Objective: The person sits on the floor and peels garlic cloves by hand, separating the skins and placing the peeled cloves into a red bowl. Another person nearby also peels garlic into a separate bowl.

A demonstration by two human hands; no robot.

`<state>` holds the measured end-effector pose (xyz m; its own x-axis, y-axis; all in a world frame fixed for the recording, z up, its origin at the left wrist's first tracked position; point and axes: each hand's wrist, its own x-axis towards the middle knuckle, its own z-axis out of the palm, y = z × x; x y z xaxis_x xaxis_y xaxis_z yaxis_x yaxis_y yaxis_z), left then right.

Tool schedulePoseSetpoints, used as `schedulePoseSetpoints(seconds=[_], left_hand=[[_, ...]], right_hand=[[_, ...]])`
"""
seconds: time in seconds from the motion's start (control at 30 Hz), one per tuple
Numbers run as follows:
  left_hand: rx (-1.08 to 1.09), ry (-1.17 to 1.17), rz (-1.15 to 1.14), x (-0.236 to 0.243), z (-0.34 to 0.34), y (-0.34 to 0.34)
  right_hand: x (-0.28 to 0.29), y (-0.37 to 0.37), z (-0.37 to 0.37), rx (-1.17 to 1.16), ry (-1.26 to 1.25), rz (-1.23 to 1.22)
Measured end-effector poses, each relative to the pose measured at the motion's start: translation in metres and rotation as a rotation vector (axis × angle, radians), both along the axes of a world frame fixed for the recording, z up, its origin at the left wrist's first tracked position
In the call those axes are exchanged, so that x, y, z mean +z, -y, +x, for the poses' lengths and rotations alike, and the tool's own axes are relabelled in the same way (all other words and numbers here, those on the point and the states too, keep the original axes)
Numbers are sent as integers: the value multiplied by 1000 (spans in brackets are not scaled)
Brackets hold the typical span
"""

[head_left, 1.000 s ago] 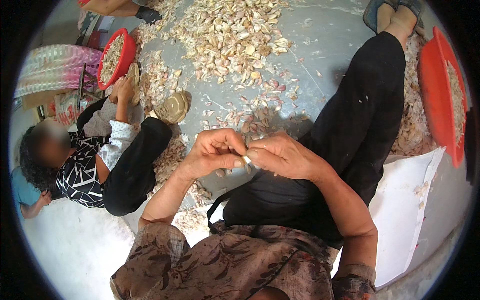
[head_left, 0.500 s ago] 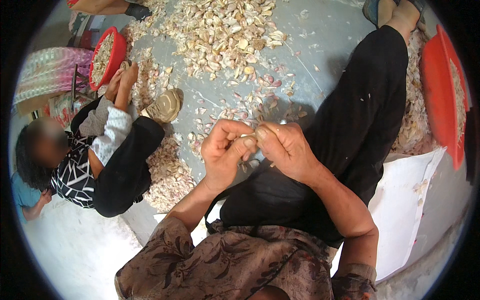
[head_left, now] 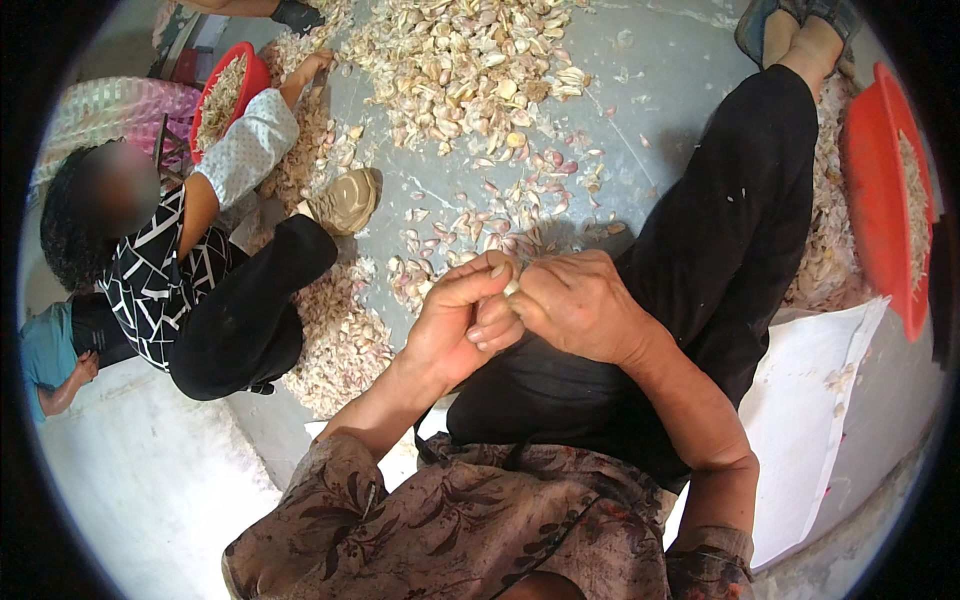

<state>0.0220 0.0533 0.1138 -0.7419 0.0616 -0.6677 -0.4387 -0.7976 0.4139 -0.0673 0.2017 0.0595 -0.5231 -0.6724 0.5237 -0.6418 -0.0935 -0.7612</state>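
My left hand (head_left: pixel 462 318) and my right hand (head_left: pixel 582 306) meet above my lap, fingertips touching. Between them a pale garlic clove (head_left: pixel 512 287) shows a small part of its surface; the fingers cover the rest. Both hands are closed, with thumbs and fingers pinched around the clove. Just beyond them, loose garlic cloves (head_left: pixel 520 222) with pinkish skins lie scattered on the grey floor. A larger heap of unpeeled cloves (head_left: pixel 450 75) spreads farther off.
To the left sits another person (head_left: pixel 150 300), one arm stretched toward the cloves, near a red basin (head_left: pixel 262 75) of pale pieces. Garlic skins (head_left: pixel 335 350) pile up beside them. At my right a red basin (head_left: pixel 875 200) stands tilted by my leg, above a white sheet (head_left: pixel 810 430).
My left fingers have curled in more, and a pale clove now shows between my hands. The person at left has leaned and stretched an arm forward over the cloves.
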Motion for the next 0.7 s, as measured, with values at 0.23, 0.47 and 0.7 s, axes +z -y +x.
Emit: schedulePoseSetpoints(seconds=[0.23,0.47,0.7], left_hand=[[-256,-44,-964,-83,-20,58],[-514,-407,-1912,-130,-96,27],[-595,-412,-1943,-143,-108,22]], right_hand=[[3,1,3,41,181,1],[-10,-17,-45,-311,1191,-649],[-15,-14,-46,-282,1188,-594]])
